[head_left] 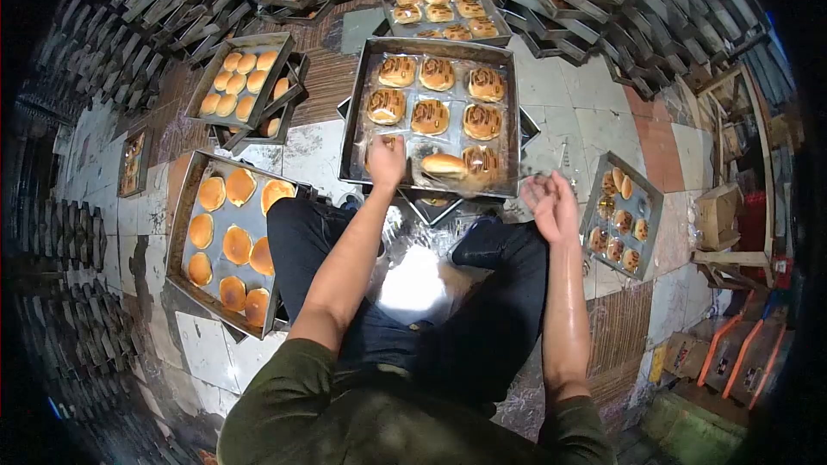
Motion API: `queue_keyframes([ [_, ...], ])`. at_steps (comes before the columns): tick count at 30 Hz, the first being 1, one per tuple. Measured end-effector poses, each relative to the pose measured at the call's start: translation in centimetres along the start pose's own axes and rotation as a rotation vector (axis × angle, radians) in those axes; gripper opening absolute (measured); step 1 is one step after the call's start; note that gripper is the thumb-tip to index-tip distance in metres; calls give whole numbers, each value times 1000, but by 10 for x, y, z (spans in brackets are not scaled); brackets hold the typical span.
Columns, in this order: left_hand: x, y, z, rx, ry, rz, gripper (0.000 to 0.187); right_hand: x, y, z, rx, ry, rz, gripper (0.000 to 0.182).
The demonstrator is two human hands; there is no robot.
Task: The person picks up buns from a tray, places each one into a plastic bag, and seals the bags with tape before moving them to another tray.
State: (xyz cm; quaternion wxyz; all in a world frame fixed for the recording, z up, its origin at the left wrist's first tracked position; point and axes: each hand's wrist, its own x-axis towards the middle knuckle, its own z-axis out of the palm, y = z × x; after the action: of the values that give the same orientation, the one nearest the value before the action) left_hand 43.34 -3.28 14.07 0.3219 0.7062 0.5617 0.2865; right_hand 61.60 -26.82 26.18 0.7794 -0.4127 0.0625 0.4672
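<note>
A deep metal tray stands in front of my knees. In it lie rows of browned buns in clear printed wrappers, such as a wrapped bun in the middle. My left hand reaches over the tray's near left part, its fingers curled against the clear plastic there; what they pinch is hard to make out. Just right of it a bun lies turned on its side, with no print visible on it. Beyond the tray's near right corner, my right hand hangs in the air, fingers apart, slightly blurred, and holding nothing visible.
On my left, a tray of plain buns rests near my knee, and stacked trays stand farther off. Another tray of wrapped buns lies to my right. Piles of metal trays line the tiled floor. A wooden frame stands at right.
</note>
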Motion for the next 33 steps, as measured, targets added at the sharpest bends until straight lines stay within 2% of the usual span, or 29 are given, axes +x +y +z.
queue_keyframes([
  [1, 2, 12, -5, -20, -39, 8, 47, 6, 0, -1, -3, -5, 4, 21],
  [2, -6, 19, 4, -57, -52, 117, 53, 12, 0, -6, -230, -20, -6, 19],
  [3, -11, 28, 15, 33, -212, 204, 55, 15, 1, -10, -457, -35, -19, 18],
  [4, -17, 36, 25, 120, -373, 289, 58, 4, -6, -4, -503, 4, -20, 16],
  [5, -25, 39, 34, 237, -422, 357, 65, -12, -21, 2, -623, 6, -31, 16],
  [6, -27, 41, 37, 356, -461, 382, 60, -25, -38, -6, -744, 9, -40, 16],
  [7, -29, 42, 38, 474, -503, 405, 54, -19, -58, -56, -923, 25, -140, 16],
  [8, -28, 39, 43, 462, -499, 403, 54, -44, -76, -53, -831, 175, -163, 16],
  [9, -28, 32, 50, 585, -466, 385, 46, -59, -93, -73, -803, 231, -192, 16],
  [10, -29, 27, 52, 713, -438, 368, 39, -76, -103, -94, -869, 287, -321, 16],
  [12, -26, 24, 46, 738, -461, 406, 34, -94, -107, -156, -912, 334, -430, 16],
  [13, -23, 25, 43, 761, -469, 441, 30, -101, -95, -176, -960, 417, -476, 16],
  [14, -21, 25, 42, 716, -358, 452, 29, -106, -78, -199, -1006, 498, -521, 16],
  [15, -24, 26, 41, 719, -355, 441, 29, -108, -51, -220, -984, 549, -583, 19],
  [16, -28, 30, 40, 604, -213, 432, 30, -98, -25, -315, -1128, 490, -698, 18],
  [17, -34, 32, 38, 489, -73, 422, 31, -96, 10, -362, -1091, 596, -577, 17],
  [18, -40, 31, 37, 399, -129, 360, 36, -107, 44, -340, -1084, 579, -623, 16],
  [19, -37, 27, 34, 401, -124, 351, 36, -115, 72, -338, -1026, 513, -512, 16],
  [21, -26, 13, 26, 466, -154, 280, 39, -130, 123, -338, -904, 624, -409, 8],
  [22, -16, 1, 22, 481, -146, 148, 50, -141, 135, -322, -784, 508, -133, 7],
  [23, -15, -5, 19, 481, -147, 149, 50, -152, 137, -305, -656, 388, 135, 15],
  [24, -13, -9, 15, 554, -159, 83, 55, -153, 135, -300, -654, 387, 133, 15],
  [25, -10, -12, 12, 626, -166, 15, 62, -152, 132, -296, -843, 284, 108, 17],
  [26, -4, -14, 12, 619, -262, -54, 71, -148, 128, -294, -1032, 178, 80, 19],
  [29, 15, -24, 22, 597, -259, -108, 67, -136, 108, -275, -1594, -151, -28, 25],
  [31, 25, -26, 18, 453, -223, -146, 66, -138, 78, -245, -1889, 166, -24, 27],
  [32, 23, -16, 2, 280, -265, -157, 69, -126, 50, -210, -1656, 331, -69, 23],
  [33, 26, -4, -18, 111, -298, -160, 72, -115, 23, -181, -1499, 322, -171, 24],
])
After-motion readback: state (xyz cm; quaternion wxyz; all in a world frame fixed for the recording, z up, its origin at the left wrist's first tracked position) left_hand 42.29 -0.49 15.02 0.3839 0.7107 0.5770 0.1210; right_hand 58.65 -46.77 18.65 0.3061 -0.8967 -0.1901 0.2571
